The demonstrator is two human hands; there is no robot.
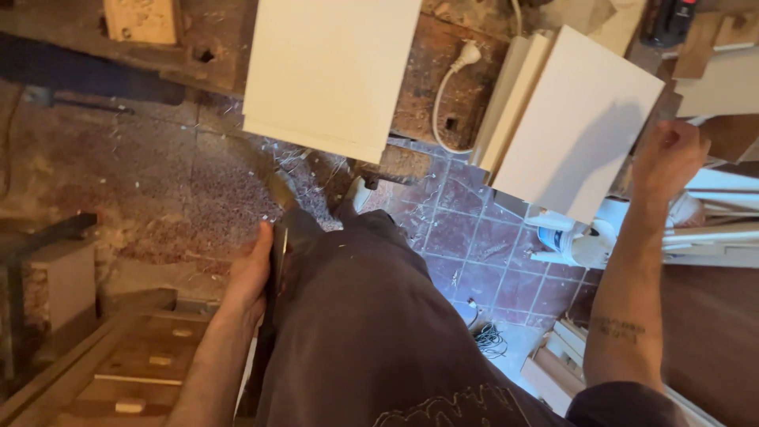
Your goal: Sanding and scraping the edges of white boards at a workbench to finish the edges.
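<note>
Red floor tiles (466, 237), dusted with shavings, run under a worn wooden table (427, 71) in what looks like a workshop. Right fingers (660, 141) are curled in, close to a fist, at the right edge of a white panel (577, 119); whether they pinch that edge cannot be told. The right hand (668, 158) sits above a raised forearm. This panel leans tilted, with two thinner white boards (514, 95) stacked just left of it and a white bucket (585, 237) below it. The left hand (253, 273), well left of the panel, presses against the hip of dark trousers (371, 316), its fingers wrapped round a thin dark object at the pocket, too hidden to name. A second white panel (332, 71) lies on the table further left, overhanging the floor. A white plug (468, 55) lies between the two panels. As a judgement, the tilted panel is stiff, flat, smooth-faced and fairly light; its coated face would slip, so opposite long edges offer the surest hold, and its corners could chip.
</note>
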